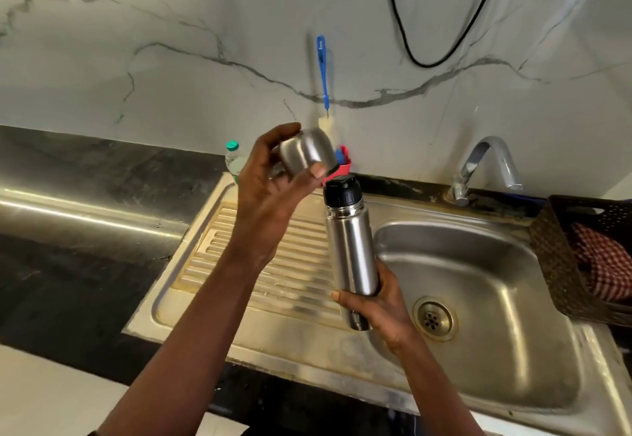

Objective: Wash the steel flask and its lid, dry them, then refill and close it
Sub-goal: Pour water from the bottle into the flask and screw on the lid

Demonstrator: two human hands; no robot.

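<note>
My right hand [379, 305] grips the lower part of the steel flask [350, 247], which stands nearly upright over the drainboard's right edge. A black stopper [342, 191] sits on the flask's neck. My left hand [266, 189] holds the steel cup lid [307, 151] just above and left of the flask's top, apart from it, with the thumb across its rim.
The steel sink basin [478, 285] with its drain [432, 319] lies to the right, the tap [485, 165] behind it. A ribbed drainboard [212, 258] is under my left arm. A blue-handled bottle brush [323, 69] leans on the wall. A plastic bottle [234, 160] and a dark basket [581, 258] with checked cloth stand nearby.
</note>
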